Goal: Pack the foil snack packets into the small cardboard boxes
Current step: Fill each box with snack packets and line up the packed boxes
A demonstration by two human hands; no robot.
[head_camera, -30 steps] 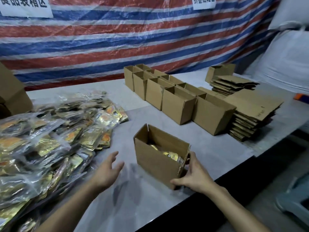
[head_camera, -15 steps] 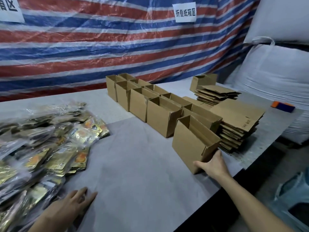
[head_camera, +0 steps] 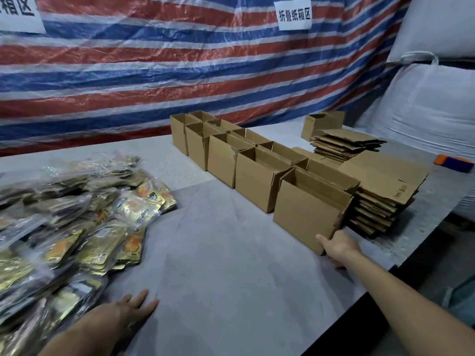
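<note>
Since I see only its inner wall, box contents: cannot tell.
Nearest box point(head_camera: 308, 214): upright, mouth up, at the near end of the box row point(head_camera: 257, 181), just beside the flat carton stack point(head_camera: 385, 186); parked in line, I judge.
Right hand point(head_camera: 339, 246): clamped on its near bottom corner, thumb on the front face; steering it, I'd say.
Foil packets point(head_camera: 90, 227): loose heap on the table point(head_camera: 218, 265), left side, well apart from that box.
Left hand point(head_camera: 128, 312): fingers straight, flat on the table beside the heap; ready for a pick, I guess.
</note>
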